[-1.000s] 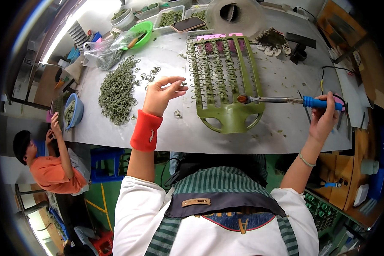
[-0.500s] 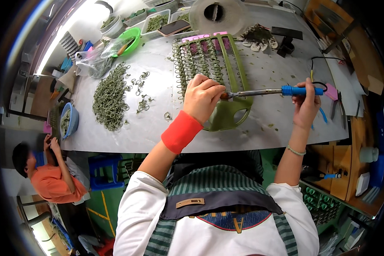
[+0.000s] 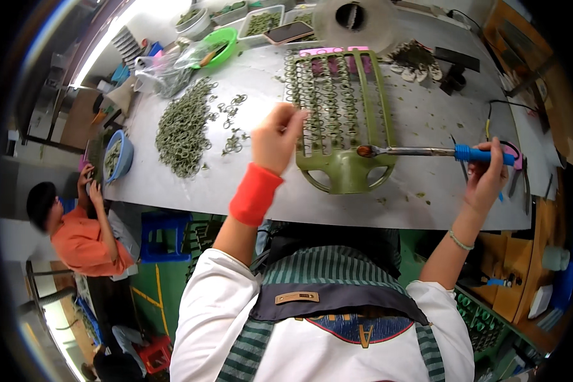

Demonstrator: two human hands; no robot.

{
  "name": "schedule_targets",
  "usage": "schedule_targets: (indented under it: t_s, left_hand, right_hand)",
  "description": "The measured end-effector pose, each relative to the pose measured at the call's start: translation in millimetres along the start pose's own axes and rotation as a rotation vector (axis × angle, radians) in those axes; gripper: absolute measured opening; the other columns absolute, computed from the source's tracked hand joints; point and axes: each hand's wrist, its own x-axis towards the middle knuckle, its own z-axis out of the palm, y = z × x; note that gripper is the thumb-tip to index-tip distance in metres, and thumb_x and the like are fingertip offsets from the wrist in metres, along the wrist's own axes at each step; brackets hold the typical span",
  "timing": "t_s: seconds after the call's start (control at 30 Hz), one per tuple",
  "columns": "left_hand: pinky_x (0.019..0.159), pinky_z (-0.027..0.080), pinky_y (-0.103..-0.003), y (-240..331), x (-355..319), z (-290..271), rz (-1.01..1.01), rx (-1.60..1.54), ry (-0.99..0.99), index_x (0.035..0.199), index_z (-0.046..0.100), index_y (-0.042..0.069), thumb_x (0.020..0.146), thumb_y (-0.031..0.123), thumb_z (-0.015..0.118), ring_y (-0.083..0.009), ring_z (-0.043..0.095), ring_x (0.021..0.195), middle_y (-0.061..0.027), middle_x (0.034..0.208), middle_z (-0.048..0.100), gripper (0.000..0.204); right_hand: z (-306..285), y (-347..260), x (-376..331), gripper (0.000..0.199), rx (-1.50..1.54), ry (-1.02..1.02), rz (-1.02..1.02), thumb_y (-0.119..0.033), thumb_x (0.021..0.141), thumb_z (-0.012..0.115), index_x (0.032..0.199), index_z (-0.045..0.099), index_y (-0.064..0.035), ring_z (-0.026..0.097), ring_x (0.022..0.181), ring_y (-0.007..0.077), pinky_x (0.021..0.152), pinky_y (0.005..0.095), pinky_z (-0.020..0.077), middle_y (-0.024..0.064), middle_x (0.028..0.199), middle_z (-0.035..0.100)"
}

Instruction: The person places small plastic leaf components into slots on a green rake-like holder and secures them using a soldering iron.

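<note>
The right hand (image 3: 487,178) grips a soldering iron (image 3: 426,151) lying horizontal, tip pointing frame-left onto the green rack (image 3: 340,121). The left hand (image 3: 277,137) hovers at the rack's left edge, fingers seemingly pinched together. Bare desk (image 3: 426,204) lies lower right.

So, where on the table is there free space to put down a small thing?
The bare tabletop between the green slotted rack and the right hand, above the soldering iron, is free. Another bare strip runs along the near edge, below the pile of green rings. The far edge is crowded with trays, a green bowl and a phone.

Matt olive plastic rack (image 3: 347,121), soldering iron (image 3: 426,151) — dull metal shaft, glossy blue plastic grip
</note>
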Motion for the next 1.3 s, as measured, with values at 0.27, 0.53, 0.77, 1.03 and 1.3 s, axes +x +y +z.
schedule_targets:
  t_s: [0.27, 0.53, 0.77, 1.03, 1.3]
  left_hand:
    - [0.058, 0.051, -0.031, -90.6, -37.5, -71.6, -0.457, 0.455, -0.361, 0.073, 0.065, 0.000, 0.076, 0.035, 0.075, -0.0198, 0.064, 0.056, -0.0097, 0.061, 0.065, 0.037]
    - [0.069, 0.051, -0.022, -31.0, 63.1, -32.7, -0.090, -0.013, -0.245, 0.092, 0.070, -0.001, 0.083, 0.005, 0.067, -0.0090, 0.063, 0.074, -0.0060, 0.084, 0.071, 0.011]
    - [0.070, 0.051, -0.029, -14.1, 152.6, 80.7, 0.274, 0.195, -0.254, 0.089, 0.072, 0.006, 0.081, 0.011, 0.068, -0.0186, 0.064, 0.079, -0.0039, 0.084, 0.067, 0.009]
    - [0.080, 0.045, -0.032, -30.5, 177.9, 124.8, 0.588, 0.516, -0.152, 0.082, 0.074, 0.017, 0.074, 0.021, 0.072, -0.0199, 0.055, 0.083, 0.0025, 0.081, 0.069, 0.009]
    - [0.076, 0.045, -0.036, -36.5, 181.0, 119.7, 0.656, 0.547, -0.130, 0.087, 0.072, 0.016, 0.073, 0.023, 0.074, -0.0183, 0.058, 0.082, 0.0017, 0.082, 0.068, 0.016]
  right_hand:
    - [3.6, -3.3, 2.2, 0.030, 0.031, -0.020, 0.026, -0.027, 0.087, 0.066, 0.068, 0.061, -0.0037, 0.046, 0.044, 0.0080, 0.043, 0.0185, 0.0342, 0.0046, 0.064, 0.059]
    - [19.4, 5.8, 35.2, 0.028, 0.039, 0.119, -0.035, -0.027, 0.087, 0.067, 0.074, 0.066, -0.0016, 0.055, 0.049, 0.0095, 0.046, 0.0204, 0.0415, 0.0055, 0.067, 0.063]
    - [66.9, 45.9, 88.4, 0.027, 0.081, 0.045, -0.065, -0.026, 0.088, 0.066, 0.080, 0.065, 0.0001, 0.061, 0.055, 0.0123, 0.052, 0.0245, 0.0499, 0.0067, 0.070, 0.065]
    - [90.3, 75.4, 108.0, 0.026, 0.096, 0.028, -0.047, -0.024, 0.090, 0.064, 0.081, 0.066, 0.0003, 0.062, 0.055, 0.0131, 0.050, 0.0236, 0.0510, 0.0069, 0.073, 0.066]
    - [79.1, 59.5, 110.1, 0.030, 0.019, 0.108, -0.062, -0.028, 0.086, 0.068, 0.079, 0.067, 0.0014, 0.061, 0.054, 0.0121, 0.050, 0.0244, 0.0489, 0.0077, 0.071, 0.065]
